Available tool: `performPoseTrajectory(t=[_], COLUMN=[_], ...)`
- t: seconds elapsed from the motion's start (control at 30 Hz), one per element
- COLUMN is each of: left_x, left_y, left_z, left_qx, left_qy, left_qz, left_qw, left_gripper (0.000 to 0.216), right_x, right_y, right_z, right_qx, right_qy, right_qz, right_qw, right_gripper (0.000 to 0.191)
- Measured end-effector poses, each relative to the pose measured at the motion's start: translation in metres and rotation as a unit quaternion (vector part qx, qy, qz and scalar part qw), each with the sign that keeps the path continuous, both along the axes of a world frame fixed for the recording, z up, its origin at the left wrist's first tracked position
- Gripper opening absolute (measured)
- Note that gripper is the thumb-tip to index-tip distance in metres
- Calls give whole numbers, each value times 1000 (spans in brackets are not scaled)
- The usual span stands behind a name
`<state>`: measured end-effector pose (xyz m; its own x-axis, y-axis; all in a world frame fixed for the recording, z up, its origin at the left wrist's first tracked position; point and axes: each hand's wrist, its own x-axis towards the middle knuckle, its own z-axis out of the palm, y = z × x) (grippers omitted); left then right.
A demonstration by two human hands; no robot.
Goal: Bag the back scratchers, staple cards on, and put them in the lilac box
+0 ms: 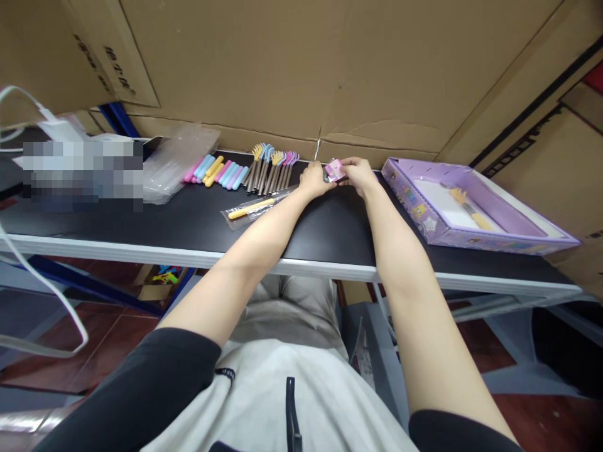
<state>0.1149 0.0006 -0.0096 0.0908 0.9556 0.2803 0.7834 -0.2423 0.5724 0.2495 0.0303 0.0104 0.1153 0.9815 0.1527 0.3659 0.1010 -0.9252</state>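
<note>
Near the back of the black table, my right hand [360, 174] pinches a small pink printed card [335, 170] between thumb and fingers. My left hand [314, 179] is closed just left of the card, its fingertips close to the card's lower edge. What the left fingers grip is hidden. Below and left of that hand, a clear plastic sleeve [230, 221] with a yellow handle [251, 208] inside lies slanted, its far end running behind my left forearm. Back scratchers [271, 169] with claw-shaped heads lie in a row to the left.
Several coloured handles [226, 172] lie beside a pile of clear plastic bags [172, 166]. At right, an open purple box [436, 220] holds a yellow back scratcher [471, 210]. Cardboard [301, 69] stands behind the table [330, 235]. A white cable [70, 314] hangs at left.
</note>
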Motion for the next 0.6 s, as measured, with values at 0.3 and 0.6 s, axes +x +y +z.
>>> performPoseTrajectory(t=[0.3,0.6], left_x=[0,0], left_y=[3,8], left_z=[-3,-8], left_qx=[7,19], left_qy=[11,4], left_qz=[-18,-29], left_qw=[1000,999], left_gripper=[64,58], right_x=[-3,3], right_y=[-1,-3], right_z=[1,5], right_qx=[0,-32], right_qy=[-51,-42], right_qz=[-38,-25], right_qw=[998,998], right_gripper=[31,31])
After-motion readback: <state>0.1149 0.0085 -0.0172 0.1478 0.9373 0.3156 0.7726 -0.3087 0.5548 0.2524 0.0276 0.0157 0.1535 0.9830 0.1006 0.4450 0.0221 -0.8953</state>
